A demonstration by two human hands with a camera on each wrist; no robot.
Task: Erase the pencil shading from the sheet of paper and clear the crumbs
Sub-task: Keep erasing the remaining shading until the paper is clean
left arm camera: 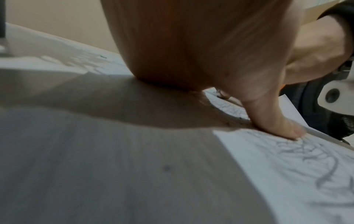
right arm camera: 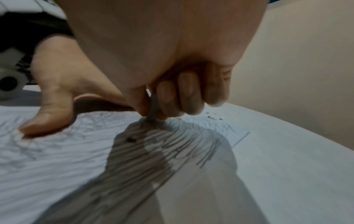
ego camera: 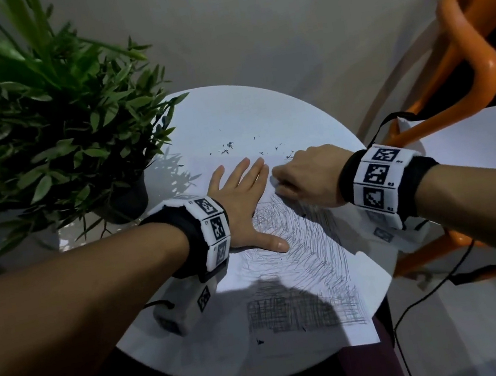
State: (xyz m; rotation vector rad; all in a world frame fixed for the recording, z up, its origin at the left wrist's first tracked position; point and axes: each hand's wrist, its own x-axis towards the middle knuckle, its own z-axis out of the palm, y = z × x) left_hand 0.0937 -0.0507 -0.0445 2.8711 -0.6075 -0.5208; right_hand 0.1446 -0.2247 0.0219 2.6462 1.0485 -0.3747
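Left hand spread flat on scribbled sheet of paper; right hand pinches thin grey eraser.

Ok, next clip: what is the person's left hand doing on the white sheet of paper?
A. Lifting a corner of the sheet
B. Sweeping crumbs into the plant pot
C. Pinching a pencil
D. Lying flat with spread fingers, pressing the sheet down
D: in the head view the left hand lies palm-down with fingers spread on the white sheet of paper, beside the grey pencil shading.
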